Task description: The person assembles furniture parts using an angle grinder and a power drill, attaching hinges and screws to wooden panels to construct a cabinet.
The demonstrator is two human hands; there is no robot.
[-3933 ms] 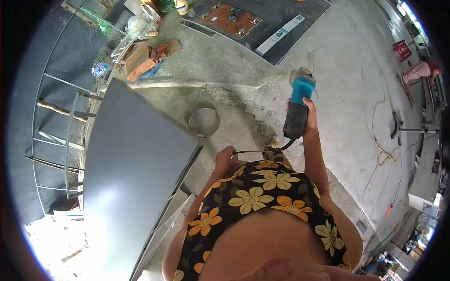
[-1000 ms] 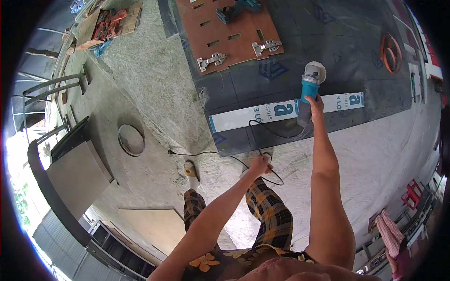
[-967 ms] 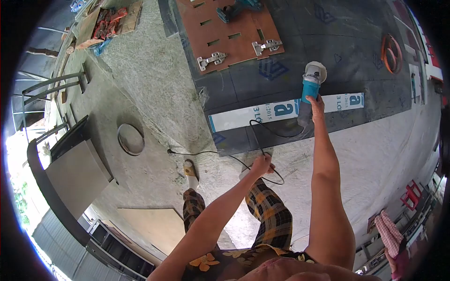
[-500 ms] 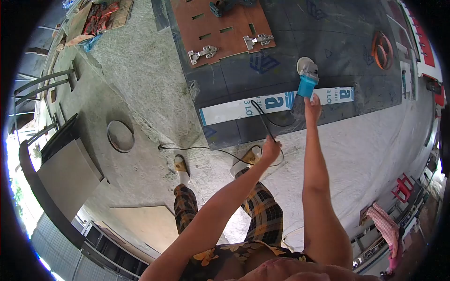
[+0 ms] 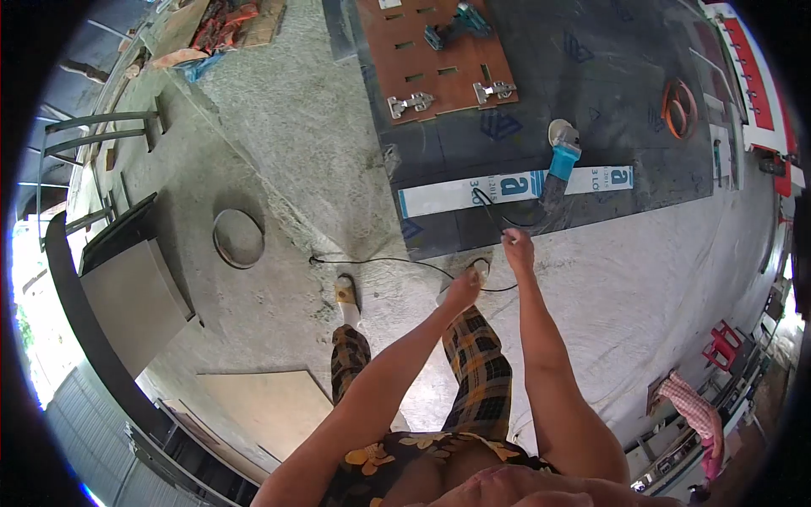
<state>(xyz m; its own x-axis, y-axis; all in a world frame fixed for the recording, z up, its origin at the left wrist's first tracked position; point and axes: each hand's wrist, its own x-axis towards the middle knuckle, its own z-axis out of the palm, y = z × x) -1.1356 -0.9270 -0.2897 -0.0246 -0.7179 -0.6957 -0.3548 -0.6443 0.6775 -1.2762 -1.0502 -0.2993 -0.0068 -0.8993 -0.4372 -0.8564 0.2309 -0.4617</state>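
Your grinder (image 5: 559, 163) lies across the white-and-blue strip (image 5: 507, 190), right of the strip's middle; its disc end is over the dark sheet (image 5: 608, 76) beyond the strip, and its dark handle end pokes out on your side. Both your hands are apart from it. On your side of the strip, your right hand (image 5: 518, 248) has its fingers pinched on the black cord (image 5: 380, 258), which loops back onto the strip. Your left hand (image 5: 463, 288) is lower, farther from the strip, with its fingers curled right beside the cord (you have it partly covered, so I can't tell whether they grip it).

Mind that cord: it runs over the concrete floor (image 5: 270, 152) on your side of the strip, passing just ahead of your left foot (image 5: 345, 293), with a loop close to your right foot (image 5: 482, 268).

Beyond the strip's left part is the brown slotted board (image 5: 431, 57), carrying two metal hinges (image 5: 411, 104) near its closest edge and a teal drill (image 5: 456, 27) farther back. Beyond the strip's right end sits an orange coil (image 5: 669, 117). Well left of the strip, a round hoop (image 5: 241, 266) lies on the floor. Far behind the strip's right end are a red stool (image 5: 722, 345) and another person (image 5: 694, 406) in pink check.
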